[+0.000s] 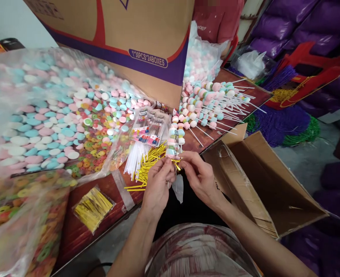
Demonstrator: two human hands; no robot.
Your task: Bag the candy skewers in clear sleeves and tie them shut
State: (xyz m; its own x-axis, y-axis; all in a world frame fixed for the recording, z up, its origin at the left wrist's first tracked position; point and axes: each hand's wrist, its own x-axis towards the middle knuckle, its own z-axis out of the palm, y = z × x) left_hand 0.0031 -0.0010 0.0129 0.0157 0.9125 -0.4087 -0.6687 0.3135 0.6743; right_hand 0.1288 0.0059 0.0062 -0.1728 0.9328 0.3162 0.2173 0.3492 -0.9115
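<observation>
My left hand (157, 186) is closed around the lower end of a marshmallow skewer (173, 139) in a clear printed bag. The skewer stands upright, with pastel marshmallows inside the wrapper. A gold twist tie (177, 165) crosses the gathered neck of the bag, and my right hand (202, 179) pinches its end. The loose bottom of the clear bag (178, 189) hangs below my fingers. Close to my left hand lie loose gold twist ties (151, 163), white sticks (134, 158) and a stack of printed clear bags (148, 127).
Unwrapped skewers (207, 102) are piled at the back right. Pastel marshmallows (45, 130) and gummy rings (93, 152) spread on the left. A big carton (147, 23) stands behind; an open cardboard box (274, 184) is at right. A person in red (216, 19) is beyond.
</observation>
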